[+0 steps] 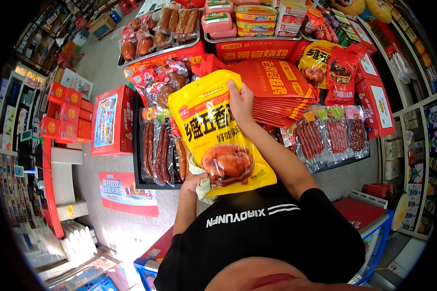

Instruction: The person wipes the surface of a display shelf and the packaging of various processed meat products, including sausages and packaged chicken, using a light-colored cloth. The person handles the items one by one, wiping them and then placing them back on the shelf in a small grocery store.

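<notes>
A large yellow food pouch with a roast chicken pictured on it is held up before my chest. My right hand grips its upper right edge. At its lower left corner, my left hand holds a pale cloth against the pouch; the fingers behind it are hidden. Beyond the pouch lies a fanned stack of red printed packets. Vacuum-packed sausages lie in a black tray to the left, and packs of dried meat sticks lie to the right.
Metal trays of packed sausages and tins stand at the back. Another yellow pouch and a red pouch rest at the back right. A red carton is at the left. Blue-edged cases flank me; shelves line both sides.
</notes>
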A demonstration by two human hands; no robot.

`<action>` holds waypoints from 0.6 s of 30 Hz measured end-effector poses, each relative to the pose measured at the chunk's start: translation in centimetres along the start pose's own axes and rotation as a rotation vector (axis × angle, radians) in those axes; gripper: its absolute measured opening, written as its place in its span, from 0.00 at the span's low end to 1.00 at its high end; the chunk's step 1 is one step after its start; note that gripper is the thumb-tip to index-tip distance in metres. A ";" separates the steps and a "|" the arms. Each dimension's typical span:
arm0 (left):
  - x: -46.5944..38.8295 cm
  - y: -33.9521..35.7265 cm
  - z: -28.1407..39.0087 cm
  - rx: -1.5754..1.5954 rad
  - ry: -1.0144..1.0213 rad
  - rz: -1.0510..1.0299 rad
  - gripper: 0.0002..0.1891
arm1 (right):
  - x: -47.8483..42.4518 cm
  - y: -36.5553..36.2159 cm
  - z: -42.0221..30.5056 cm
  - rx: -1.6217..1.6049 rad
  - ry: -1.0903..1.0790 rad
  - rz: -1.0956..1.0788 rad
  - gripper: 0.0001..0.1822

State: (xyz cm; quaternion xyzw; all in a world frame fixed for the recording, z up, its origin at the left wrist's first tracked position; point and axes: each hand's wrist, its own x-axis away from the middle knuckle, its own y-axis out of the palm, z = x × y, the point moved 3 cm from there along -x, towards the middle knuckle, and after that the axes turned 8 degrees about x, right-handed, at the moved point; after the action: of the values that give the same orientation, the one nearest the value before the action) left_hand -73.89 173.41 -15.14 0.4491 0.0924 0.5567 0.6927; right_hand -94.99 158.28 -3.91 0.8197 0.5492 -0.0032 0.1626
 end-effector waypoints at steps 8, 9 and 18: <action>2.5 -3.5 0.3 0.005 0.001 0.280 0.31 | 6.7 -4.2 4.1 0.182 0.279 -0.664 0.20; 2.4 -4.3 0.9 -0.079 0.095 0.392 0.29 | 8.1 -5.3 5.0 0.268 0.182 -0.783 0.23; 1.8 -8.5 2.9 -0.576 0.172 0.474 0.21 | 11.2 -11.5 7.3 0.453 0.461 -0.735 0.21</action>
State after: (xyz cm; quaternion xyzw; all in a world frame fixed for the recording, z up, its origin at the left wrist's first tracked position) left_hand -65.57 173.60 -18.91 0.1965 -0.1164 0.7402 0.6324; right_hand -99.61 170.36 -15.87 0.5659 0.8093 0.0019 -0.1576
